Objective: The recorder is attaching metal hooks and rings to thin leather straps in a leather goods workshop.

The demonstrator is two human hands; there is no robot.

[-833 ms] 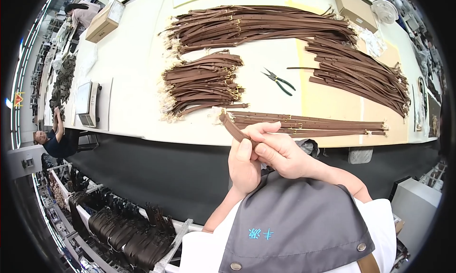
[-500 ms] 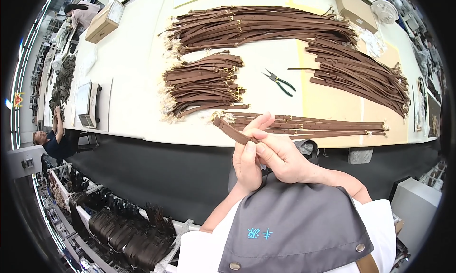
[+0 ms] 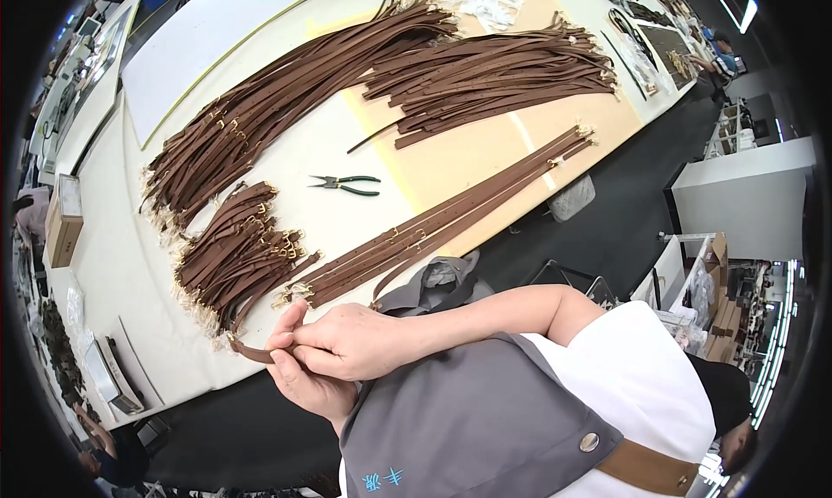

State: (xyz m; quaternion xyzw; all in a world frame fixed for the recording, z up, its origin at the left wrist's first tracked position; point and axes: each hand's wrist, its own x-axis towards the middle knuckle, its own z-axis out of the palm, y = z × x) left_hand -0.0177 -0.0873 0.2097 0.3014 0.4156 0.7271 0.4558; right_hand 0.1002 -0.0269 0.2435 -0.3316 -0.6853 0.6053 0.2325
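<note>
Both my hands are close together over the table's near edge, pinching a brown leather strap (image 3: 254, 353). My left hand (image 3: 308, 390) is below, its fingers closed around the strap. Over it, my right hand (image 3: 347, 340) presses thumb and fingers onto the same strap. A short end sticks out to the left; my fingers hide the part between them. Just beyond my hands lie a few long brown straps (image 3: 459, 216) with gold buckles. A pile of short buckled straps (image 3: 234, 268) is to the left. Pliers with dark green handles (image 3: 357, 184) lie farther off.
Two large piles of long brown straps, one at far left (image 3: 260, 108) and one at far right (image 3: 503, 69), cover the table (image 3: 312, 225). A cardboard box (image 3: 65, 221) stands at the left edge. A dark bag (image 3: 442, 281) is beside my right forearm. Other people work farther off.
My view has turned, so the table now slants up to the right and my hands appear farther left. Both hands still grip the strap, and the right now covers more of it.
</note>
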